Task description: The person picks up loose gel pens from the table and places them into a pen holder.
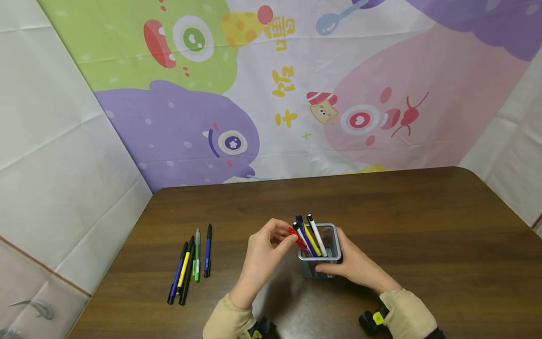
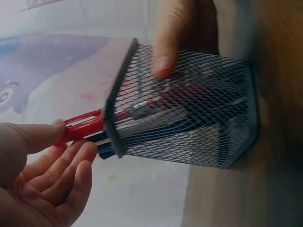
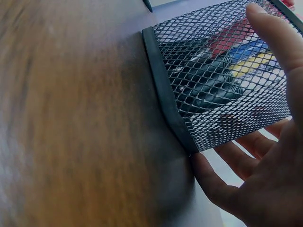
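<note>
A black mesh pen holder with a grey rim stands on the wooden table, and my right hand grips its right side, thumb across the front. In the right wrist view, the fingers lie along one wall of the mesh. My left hand pinches the top of a red pen between thumb and fingers. The pen's lower part is inside the holder, seen through the mesh. Beside it in the holder lean a white pen, a yellow pen and blue pens.
On the table to the left lie several pens: a blue pen, a yellow-and-black pen, a black pen, a green pen and another blue pen. A cartoon-printed cloth hangs behind the table.
</note>
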Action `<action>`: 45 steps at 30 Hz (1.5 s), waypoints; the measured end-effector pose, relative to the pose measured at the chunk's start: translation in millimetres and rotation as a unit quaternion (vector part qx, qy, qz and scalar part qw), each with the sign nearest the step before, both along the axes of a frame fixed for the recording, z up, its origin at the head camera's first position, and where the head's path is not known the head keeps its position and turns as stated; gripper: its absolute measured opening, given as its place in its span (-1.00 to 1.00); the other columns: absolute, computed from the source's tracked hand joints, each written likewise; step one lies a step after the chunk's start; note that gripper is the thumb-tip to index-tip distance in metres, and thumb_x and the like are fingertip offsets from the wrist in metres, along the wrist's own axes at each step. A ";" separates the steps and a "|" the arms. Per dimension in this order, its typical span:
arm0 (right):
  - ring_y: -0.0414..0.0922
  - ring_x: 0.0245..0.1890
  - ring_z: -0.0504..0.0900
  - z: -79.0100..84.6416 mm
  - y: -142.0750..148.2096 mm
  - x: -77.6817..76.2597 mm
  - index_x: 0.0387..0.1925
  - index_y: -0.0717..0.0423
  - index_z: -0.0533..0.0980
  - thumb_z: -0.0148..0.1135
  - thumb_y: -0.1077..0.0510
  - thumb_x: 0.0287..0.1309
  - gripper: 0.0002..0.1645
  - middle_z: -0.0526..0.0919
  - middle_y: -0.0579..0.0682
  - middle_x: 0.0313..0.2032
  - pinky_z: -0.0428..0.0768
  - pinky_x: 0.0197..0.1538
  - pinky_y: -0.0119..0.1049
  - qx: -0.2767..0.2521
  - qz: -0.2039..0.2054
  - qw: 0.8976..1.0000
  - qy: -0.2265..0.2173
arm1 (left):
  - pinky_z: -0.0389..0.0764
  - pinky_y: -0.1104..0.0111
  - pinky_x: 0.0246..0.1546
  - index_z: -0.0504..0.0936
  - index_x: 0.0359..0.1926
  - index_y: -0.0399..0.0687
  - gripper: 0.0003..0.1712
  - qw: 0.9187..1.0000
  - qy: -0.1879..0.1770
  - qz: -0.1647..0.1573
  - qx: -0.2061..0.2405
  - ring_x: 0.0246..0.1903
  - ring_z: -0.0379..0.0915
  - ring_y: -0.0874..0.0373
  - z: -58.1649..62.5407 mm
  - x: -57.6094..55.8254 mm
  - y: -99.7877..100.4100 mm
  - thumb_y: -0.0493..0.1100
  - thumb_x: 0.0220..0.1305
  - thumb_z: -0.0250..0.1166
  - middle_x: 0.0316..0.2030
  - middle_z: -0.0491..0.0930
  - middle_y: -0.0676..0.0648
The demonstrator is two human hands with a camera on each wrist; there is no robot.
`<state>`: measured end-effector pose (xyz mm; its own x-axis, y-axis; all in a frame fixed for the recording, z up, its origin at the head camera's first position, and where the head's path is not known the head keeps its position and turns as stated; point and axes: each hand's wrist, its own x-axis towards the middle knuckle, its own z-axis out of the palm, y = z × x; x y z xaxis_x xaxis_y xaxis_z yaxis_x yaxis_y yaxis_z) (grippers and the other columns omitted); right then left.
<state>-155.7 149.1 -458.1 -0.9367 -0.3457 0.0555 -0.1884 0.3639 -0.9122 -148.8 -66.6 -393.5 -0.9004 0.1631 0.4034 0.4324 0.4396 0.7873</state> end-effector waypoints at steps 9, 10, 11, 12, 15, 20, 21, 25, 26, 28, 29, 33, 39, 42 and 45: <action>-0.10 0.03 0.45 0.3 0.4 -1.4 0.23 0.07 0.06 0.40 -0.08 -0.18 0.00 0.39 0.07 0.10 0.39 0.07 -0.03 0.004 0.006 1.000 0.018 | 0.53 0.40 -0.43 0.54 -0.35 -0.11 -0.84 1.000 -0.020 -0.009 0.003 -0.50 0.44 0.29 -14.0 -3.3 8.6 -0.15 0.08 0.31 -0.50 0.57 0.05; -0.11 0.01 0.45 0.2 0.4 -1.4 0.23 0.06 0.06 0.40 -0.08 -0.18 0.00 0.40 0.07 0.09 0.40 0.07 -0.03 0.004 0.006 1.000 0.016 | 0.53 0.41 -0.44 0.54 -0.36 -0.11 -0.84 1.000 -0.022 -0.007 0.005 -0.50 0.43 0.29 -15.4 -3.9 9.2 -0.14 0.08 0.31 -0.50 0.56 0.05; -0.12 0.00 0.46 0.0 0.4 -1.4 0.23 0.05 0.06 0.40 -0.08 -0.18 0.00 0.40 0.06 0.08 0.40 0.06 -0.04 0.005 0.004 1.000 0.015 | 0.53 0.41 -0.45 0.53 -0.38 -0.11 -0.84 1.000 -0.023 -0.005 0.006 -0.51 0.43 0.30 -16.7 -4.4 9.6 -0.14 0.08 0.31 -0.51 0.56 0.05; -0.12 -0.01 0.46 -0.2 0.4 -1.3 0.23 0.03 0.06 0.40 -0.09 -0.18 -0.01 0.41 0.05 0.07 0.41 0.05 -0.04 0.007 0.003 1.000 0.014 | 0.52 0.42 -0.45 0.53 -0.39 -0.11 -0.85 1.000 -0.026 -0.002 0.005 -0.52 0.42 0.30 -17.4 -4.7 9.9 -0.14 0.08 0.31 -0.52 0.56 0.06; -0.13 -0.03 0.46 -0.6 0.1 -0.7 0.22 -0.02 0.06 0.40 -0.08 -0.17 -0.03 0.41 0.05 0.05 0.41 0.04 -0.05 0.008 0.001 1.000 0.012 | 0.52 0.41 -0.46 0.54 -0.41 -0.11 -0.85 1.000 -0.029 -0.002 0.002 -0.52 0.42 0.31 -18.7 -4.9 9.9 -0.14 0.08 0.31 -0.52 0.55 0.05; -0.12 -0.02 0.46 -0.4 0.4 -0.1 0.22 -0.02 0.06 0.40 -0.07 -0.17 -0.03 0.41 0.06 0.06 0.41 0.04 -0.04 0.007 0.000 1.000 0.013 | 0.52 0.40 -0.46 0.54 -0.39 -0.11 -0.84 0.999 -0.030 -0.005 -0.011 -0.52 0.42 0.29 -16.3 -3.8 9.0 -0.13 0.08 0.31 -0.51 0.55 0.05; -0.12 -0.02 0.45 -0.3 0.4 -0.2 0.22 -0.02 0.06 0.40 -0.07 -0.18 -0.03 0.41 0.06 0.06 0.40 0.04 -0.04 0.006 0.000 1.000 0.013 | 0.52 0.40 -0.46 0.54 -0.39 -0.10 -0.84 0.999 -0.032 -0.005 -0.015 -0.52 0.41 0.29 -15.8 -3.6 8.7 -0.13 0.08 0.31 -0.51 0.55 0.06; -0.12 0.00 0.44 -0.2 0.2 -0.4 0.23 -0.03 0.06 0.40 -0.07 -0.17 -0.02 0.40 0.08 0.08 0.39 0.06 -0.02 0.005 0.001 1.000 0.009 | 0.52 0.41 -0.44 0.54 -0.38 -0.11 -0.83 0.999 -0.040 -0.008 -0.024 -0.51 0.41 0.29 -14.5 -3.5 7.4 -0.13 0.08 0.31 -0.50 0.55 0.06; -0.11 0.00 0.44 -0.2 0.2 -0.5 0.23 -0.03 0.05 0.41 -0.07 -0.17 -0.02 0.40 0.08 0.08 0.38 0.06 -0.02 0.004 0.001 1.000 0.008 | 0.52 0.41 -0.44 0.54 -0.38 -0.12 -0.83 0.999 -0.042 -0.009 -0.025 -0.51 0.41 0.29 -14.0 -3.4 7.1 -0.13 0.07 0.31 -0.50 0.55 0.06; -0.11 0.00 0.44 -0.1 0.3 -0.5 0.24 -0.03 0.05 0.40 -0.07 -0.17 -0.01 0.39 0.08 0.09 0.38 0.07 -0.02 0.004 0.002 1.000 0.007 | 0.52 0.41 -0.44 0.54 -0.38 -0.12 -0.83 0.999 -0.044 -0.011 -0.030 -0.51 0.41 0.29 -13.2 -3.4 6.7 -0.14 0.07 0.31 -0.50 0.55 0.06; -0.11 0.00 0.44 -0.2 0.3 -0.5 0.24 -0.04 0.05 0.40 -0.07 -0.17 -0.01 0.39 0.08 0.09 0.38 0.07 -0.02 0.003 0.002 1.000 0.007 | 0.53 0.41 -0.44 0.54 -0.38 -0.12 -0.84 0.998 -0.045 -0.013 -0.032 -0.51 0.42 0.29 -12.6 -3.4 6.5 -0.14 0.07 0.32 -0.50 0.55 0.06; -0.11 0.00 0.44 0.1 0.7 -1.5 0.23 -0.04 0.05 0.40 -0.07 -0.17 -0.02 0.39 0.08 0.08 0.39 0.06 -0.02 0.004 0.003 1.000 0.012 | 0.52 0.41 -0.44 0.54 -0.39 -0.11 -0.84 0.998 -0.046 -0.017 -0.042 -0.52 0.42 0.30 -11.0 -3.8 5.5 -0.15 0.07 0.32 -0.51 0.55 0.07; -0.10 0.01 0.44 1.0 0.7 -1.9 0.23 -0.03 0.05 0.40 -0.08 -0.17 -0.01 0.39 0.09 0.09 0.38 0.07 0.00 0.007 0.003 1.000 0.012 | 0.53 0.41 -0.42 0.53 -0.39 -0.12 -0.85 0.997 -0.047 -0.024 -0.049 -0.52 0.42 0.30 -10.7 -4.7 3.3 -0.17 0.06 0.32 -0.51 0.54 0.06; -0.10 0.01 0.44 1.8 0.5 -1.1 0.24 -0.03 0.04 0.40 -0.07 -0.17 -0.01 0.39 0.09 0.09 0.37 0.08 0.01 0.006 0.000 1.000 0.007 | 0.53 0.41 -0.42 0.53 -0.39 -0.11 -0.86 0.997 -0.047 -0.029 -0.049 -0.51 0.42 0.30 -10.7 -4.7 2.1 -0.18 0.07 0.32 -0.51 0.54 0.06; -0.10 0.01 0.44 2.3 0.3 -0.2 0.24 -0.04 0.04 0.41 -0.07 -0.18 0.00 0.39 0.08 0.09 0.37 0.08 0.00 0.005 -0.002 1.000 0.003 | 0.53 0.41 -0.41 0.53 -0.39 -0.09 -0.89 0.997 -0.044 -0.032 -0.056 -0.51 0.42 0.31 -9.9 -4.6 0.2 -0.19 0.07 0.30 -0.50 0.54 0.07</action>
<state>-155.9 149.4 -455.8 -0.9381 -0.3417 0.0575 -0.1920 0.3745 -0.9071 -153.4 -66.4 -403.4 -0.9179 0.2620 0.2982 0.3934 0.5010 0.7708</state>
